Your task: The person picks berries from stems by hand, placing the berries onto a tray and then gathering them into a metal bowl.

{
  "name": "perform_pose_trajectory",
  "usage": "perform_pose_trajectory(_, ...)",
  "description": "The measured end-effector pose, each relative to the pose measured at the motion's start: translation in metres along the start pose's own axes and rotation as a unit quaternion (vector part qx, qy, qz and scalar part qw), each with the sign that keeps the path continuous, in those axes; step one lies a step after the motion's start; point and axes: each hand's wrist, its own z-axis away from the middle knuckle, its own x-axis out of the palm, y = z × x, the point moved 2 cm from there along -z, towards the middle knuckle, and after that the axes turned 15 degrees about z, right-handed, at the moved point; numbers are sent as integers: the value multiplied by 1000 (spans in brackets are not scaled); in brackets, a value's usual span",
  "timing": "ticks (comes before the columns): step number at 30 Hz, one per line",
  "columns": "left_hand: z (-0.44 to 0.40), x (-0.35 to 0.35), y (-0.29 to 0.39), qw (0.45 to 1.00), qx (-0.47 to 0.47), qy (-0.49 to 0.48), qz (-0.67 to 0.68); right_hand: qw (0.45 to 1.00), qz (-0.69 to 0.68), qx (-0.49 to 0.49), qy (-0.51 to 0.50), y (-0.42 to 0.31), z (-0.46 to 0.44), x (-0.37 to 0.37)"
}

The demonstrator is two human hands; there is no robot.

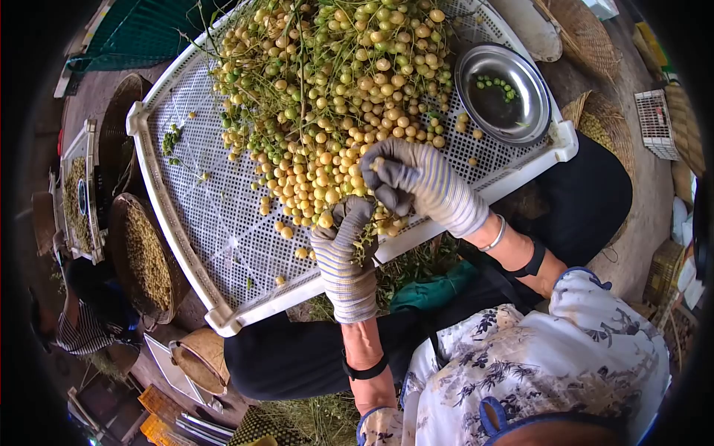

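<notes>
A white perforated tray (178,215) holds a heap of yellow and green round fruits (335,97) on thin stems. My left hand (346,256), in a striped glove with grey fingers, is closed at the tray's near edge on a small fruit stem (364,245). Just right of it, my right hand (416,182), gloved alike, has its fingers curled together over the fruits, with a yellowish fruit at the fingertips. On the tray's right side stands a metal bowl (529,111) with some small green fruits inside.
A round basket of yellowish fruits (145,253) stands left of the tray. Another person in a striped top (82,331) sits at the far left beside a second tray (74,193). More baskets (584,37) are at the right. Cut stems lie below, near a green cloth (431,290).
</notes>
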Motion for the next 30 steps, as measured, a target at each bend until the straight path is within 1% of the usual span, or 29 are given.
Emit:
perform_pose_trajectory(1,0,1,2,999,17,5,-35,999,-44,1,22,9,-7,-6)
perform_pose_trajectory(3,-1,6,7,993,51,16,-105,999,13,-4,29,4,-10,-9)
perform_pose_trajectory(4,2,10,9,988,66,26,-138,998,68,-7,-12,1,-11,-9)
perform_pose_trajectory(6,7,19,9,980,53,22,-191,980,177,-10,-91,-7,-10,-10)
perform_pose_trajectory(7,7,21,9,975,47,19,-217,968,239,3,-73,-12,-9,-6)
perform_pose_trajectory(8,8,22,10,970,46,8,-238,972,216,51,-82,-14,-7,-6)
perform_pose_trajectory(9,9,21,11,973,41,-4,-226,972,193,99,-91,-14,-6,-7)
perform_pose_trajectory(12,10,17,14,980,26,-24,-195,985,26,121,-121,6,-4,-12)
perform_pose_trajectory(15,10,17,23,978,-4,-26,-207,972,-105,105,-182,12,-4,-9)
perform_pose_trajectory(16,11,19,24,979,-8,-28,-202,978,-71,112,-161,10,-3,-8)
perform_pose_trajectory(19,11,16,26,980,-25,-48,-189,976,-37,96,-193,6,-2,-7)
perform_pose_trajectory(20,11,15,29,977,-36,-50,-202,978,-26,94,-186,4,-1,-7)
perform_pose_trajectory(23,13,16,22,976,13,-35,-217,982,14,79,-171,0,1,-4)
perform_pose_trajectory(25,15,18,21,981,18,-10,-190,984,51,53,-160,0,2,-4)
perform_pose_trajectory(27,14,17,19,987,10,-3,-161,984,-49,75,-157,15,1,-3)
perform_pose_trajectory(29,14,9,19,988,6,-4,-152,977,-114,81,-158,17,0,-5)
perform_pose_trajectory(30,14,4,20,987,5,-5,-158,976,-131,78,-158,6,3,-9)
